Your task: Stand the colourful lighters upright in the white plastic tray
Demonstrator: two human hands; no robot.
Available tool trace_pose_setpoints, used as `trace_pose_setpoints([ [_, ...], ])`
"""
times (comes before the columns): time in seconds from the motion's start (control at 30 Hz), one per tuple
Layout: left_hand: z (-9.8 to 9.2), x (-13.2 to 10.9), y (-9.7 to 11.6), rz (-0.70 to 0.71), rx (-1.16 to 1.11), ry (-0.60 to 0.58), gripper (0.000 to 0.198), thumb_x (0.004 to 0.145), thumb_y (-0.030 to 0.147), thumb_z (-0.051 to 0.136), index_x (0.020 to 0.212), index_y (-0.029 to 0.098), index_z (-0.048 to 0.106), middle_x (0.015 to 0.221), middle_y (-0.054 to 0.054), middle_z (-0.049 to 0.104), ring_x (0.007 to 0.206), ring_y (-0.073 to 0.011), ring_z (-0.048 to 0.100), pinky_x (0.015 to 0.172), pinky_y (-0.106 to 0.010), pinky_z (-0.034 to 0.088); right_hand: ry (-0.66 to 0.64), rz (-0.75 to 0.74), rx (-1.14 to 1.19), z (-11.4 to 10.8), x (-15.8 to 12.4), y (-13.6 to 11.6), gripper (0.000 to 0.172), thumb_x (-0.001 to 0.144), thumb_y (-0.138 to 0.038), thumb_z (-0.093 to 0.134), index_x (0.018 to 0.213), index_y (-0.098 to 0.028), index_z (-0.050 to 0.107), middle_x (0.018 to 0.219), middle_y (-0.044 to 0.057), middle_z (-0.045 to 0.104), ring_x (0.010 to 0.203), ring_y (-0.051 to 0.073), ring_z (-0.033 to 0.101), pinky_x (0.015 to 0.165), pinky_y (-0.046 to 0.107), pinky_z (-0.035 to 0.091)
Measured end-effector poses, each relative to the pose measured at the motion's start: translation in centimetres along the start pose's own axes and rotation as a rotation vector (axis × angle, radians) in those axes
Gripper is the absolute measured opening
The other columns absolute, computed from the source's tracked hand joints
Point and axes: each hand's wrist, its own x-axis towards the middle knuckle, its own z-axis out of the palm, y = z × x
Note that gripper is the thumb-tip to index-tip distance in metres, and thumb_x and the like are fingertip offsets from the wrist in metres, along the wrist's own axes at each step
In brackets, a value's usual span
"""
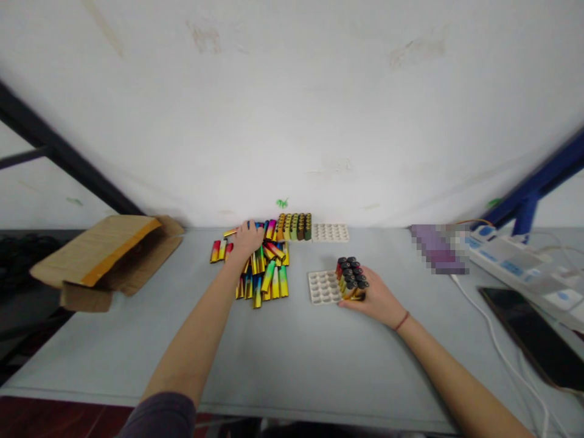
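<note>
My left hand (pixel 249 239) reaches over the back of a loose pile of shiny tubes (pixel 270 277), coloured in gold, red, green and blue. Its fingers look apart, though the tips are partly hidden among the tubes. My right hand (pixel 374 299) is wrapped round the right side of a block of upright dark-topped tubes (pixel 350 280), red and gold below, with the thumb along the front. This block stands at the right end of a pale tray (pixel 323 288) with rows of round hollows; bare hollows show on its left.
Behind the pile stands a block of gold, green and dark tubes (pixel 294 227), beside a second pale tray (pixel 331 232). An opened cardboard box (pixel 114 255) lies left. At right are a phone (pixel 533 334), a power strip (pixel 515 267), a white cable (pixel 493 328) and a pixelated purple object (pixel 438 249).
</note>
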Motion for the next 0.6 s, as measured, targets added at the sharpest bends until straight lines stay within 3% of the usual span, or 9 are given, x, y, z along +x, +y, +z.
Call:
trace_pose_setpoints([
  [0.2, -0.2, 0.2, -0.1, -0.039, -0.009, 0.006, 0.036, 0.089, 0.020, 0.037, 0.116, 0.011, 0.059, 0.130, -0.024, 0.052, 0.125, -0.0362, 0.044, 0.100, -0.055, 0.038, -0.026, 0.007, -0.008, 0.2, 0.0, 0.2, 0.068, 0.070, -0.059, 0.072, 0.121, -0.018, 0.054, 0.117, 0.014, 0.063, 0.107, 0.032, 0.059, 0.096, 0.049, 0.046],
  [0.3, -0.5, -0.2, 0.4, -0.085, -0.044, 0.092, 0.045, 0.092, 0.025, 0.033, 0.127, 0.005, 0.052, 0.135, -0.027, 0.047, 0.128, -0.0389, 0.042, 0.103, -0.060, 0.033, -0.008, 0.009, -0.014, 0.3, -0.1, 0.4, 0.069, 0.069, -0.060, 0.072, 0.120, -0.018, 0.054, 0.117, 0.015, 0.063, 0.108, 0.033, 0.058, 0.097, 0.051, 0.045],
  [0.37, -0.7, -1.0, 1.4, -0.018, -0.162, 0.204, 0.049, 0.093, 0.030, 0.034, 0.132, 0.004, 0.048, 0.139, -0.025, 0.046, 0.132, -0.0354, 0.039, 0.109, -0.055, 0.028, 0.004, 0.007, -0.016, 0.4, -0.1, 0.4, 0.069, 0.069, -0.060, 0.072, 0.121, -0.018, 0.054, 0.118, 0.015, 0.063, 0.110, 0.033, 0.058, 0.097, 0.051, 0.045],
  [0.43, -0.9, -2.6, 3.1, 0.176, -0.367, 0.242, 0.050, 0.092, 0.035, 0.038, 0.133, 0.008, 0.048, 0.139, -0.020, 0.049, 0.132, -0.0281, 0.042, 0.113, -0.045, 0.028, 0.007, 0.006, -0.015, 0.4, -0.1, 0.3, 0.068, 0.069, -0.060, 0.071, 0.121, -0.019, 0.054, 0.118, 0.014, 0.063, 0.110, 0.033, 0.058, 0.097, 0.051, 0.045],
  [0.5, -0.8, -5.0, 5.3, 0.401, -0.583, 0.081, 0.054, 0.091, 0.042, 0.042, 0.135, 0.012, 0.046, 0.137, -0.017, 0.053, 0.130, -0.0253, 0.047, 0.112, -0.042, 0.032, 0.002, 0.001, -0.012, 0.3, -0.1, 0.2, 0.068, 0.070, -0.059, 0.071, 0.121, -0.019, 0.054, 0.118, 0.014, 0.062, 0.109, 0.033, 0.058, 0.096, 0.050, 0.045],
  [0.6, 0.0, -8.8, 8.9, 0.552, -0.827, -0.236, 0.074, 0.086, 0.050, 0.054, 0.146, 0.014, 0.031, 0.139, -0.018, 0.053, 0.129, -0.0266, 0.050, 0.110, -0.045, 0.036, 0.001, 0.001, -0.009, 0.3, 0.0, 0.2, 0.070, 0.070, -0.058, 0.072, 0.124, -0.018, 0.051, 0.120, 0.015, 0.061, 0.109, 0.032, 0.058, 0.095, 0.048, 0.046],
])
